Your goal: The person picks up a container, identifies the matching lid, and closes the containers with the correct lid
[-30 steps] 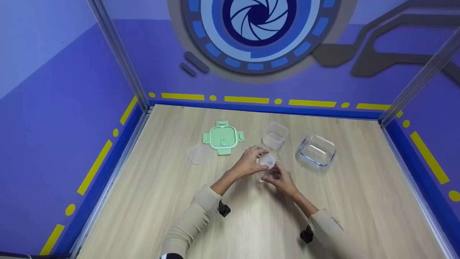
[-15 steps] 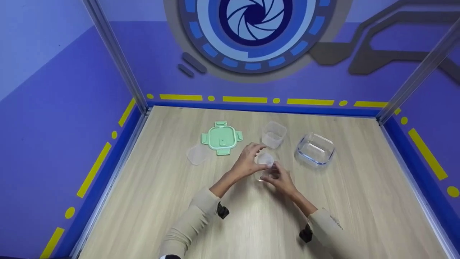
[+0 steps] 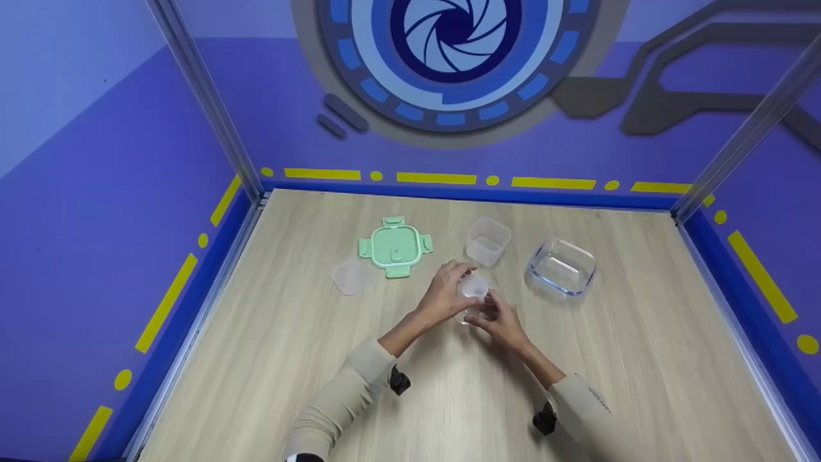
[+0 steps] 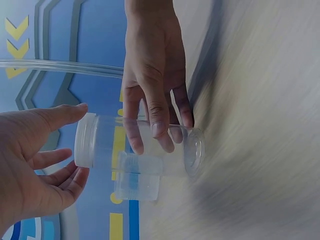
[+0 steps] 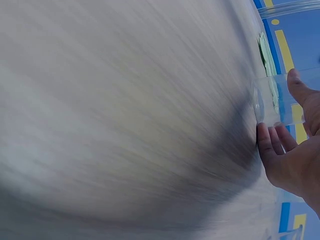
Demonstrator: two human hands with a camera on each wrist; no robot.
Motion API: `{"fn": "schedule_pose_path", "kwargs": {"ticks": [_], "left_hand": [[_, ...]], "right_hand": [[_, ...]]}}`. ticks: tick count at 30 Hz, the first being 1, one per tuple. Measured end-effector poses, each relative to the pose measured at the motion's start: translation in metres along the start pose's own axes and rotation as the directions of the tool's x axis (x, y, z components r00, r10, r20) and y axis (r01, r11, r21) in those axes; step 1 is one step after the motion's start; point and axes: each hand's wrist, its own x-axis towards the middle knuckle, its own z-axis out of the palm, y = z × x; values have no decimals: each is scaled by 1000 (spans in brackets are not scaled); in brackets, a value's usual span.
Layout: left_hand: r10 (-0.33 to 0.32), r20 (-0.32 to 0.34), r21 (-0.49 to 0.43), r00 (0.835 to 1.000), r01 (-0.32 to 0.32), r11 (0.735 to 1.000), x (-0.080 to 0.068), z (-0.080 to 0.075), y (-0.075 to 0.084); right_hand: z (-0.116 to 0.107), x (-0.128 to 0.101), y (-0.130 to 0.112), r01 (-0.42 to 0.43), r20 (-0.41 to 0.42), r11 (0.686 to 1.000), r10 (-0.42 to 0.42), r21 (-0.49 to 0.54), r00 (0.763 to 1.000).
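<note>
I'm looking at both hands meeting mid tabletop [image 3: 269, 359] on a small clear jar [image 3: 473, 296], which is standing upright on the wood, just near of the small square tub [image 3: 488, 241]. The left hand [image 3: 444, 294] is curling over the jar's frosted cap [image 4: 85, 140], thumb and fingers round the rim; in the left wrist view those fingers are cupping the cap end w/ the thumb on top. The right hand [image 3: 500, 321] is steadying the jar body lower down, fingers [image 4: 159, 127] wrapping the clear wall, base pressing toward the wood. So both are gripping, neither is loose.

I'm judging the step as working the cap at the jar's mouth; can't tell if it's twisting on or off, since the right wrist view is mostly blur. Next move is calling for a firm hold on the body by the right while the left turns the cap squarely, no tilt, w/o sliding the jar into the tub or the glass dish [image 3: 562, 267] to the right. Green lid [image 3: 396, 246] and flat clear lid [image 3: 351, 276] are lying far-left, well apart
</note>
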Motion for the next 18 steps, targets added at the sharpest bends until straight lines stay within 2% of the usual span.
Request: {"fn": "schedule_pose_path", "kwargs": {"ticks": [5,10,13,18], "left_hand": [[0,53,19,999,-1,1000,3,-2,0],[5,126,-28,992,-1,1000,6,-7,-2],[26,170,-46,985,-18,999,8,-9,-2],[69,232,-23,970,-65,998,10,-11,-3]], "right_hand": [[0,0,1,0,9,1000,0,-15,1000],[-1,0,2,11,22,999,-9,-52,1000],[-1,0,2,30,26,998,-28,-51,999],[-3,0,2,42,40,998,-40,-52,998]]}}
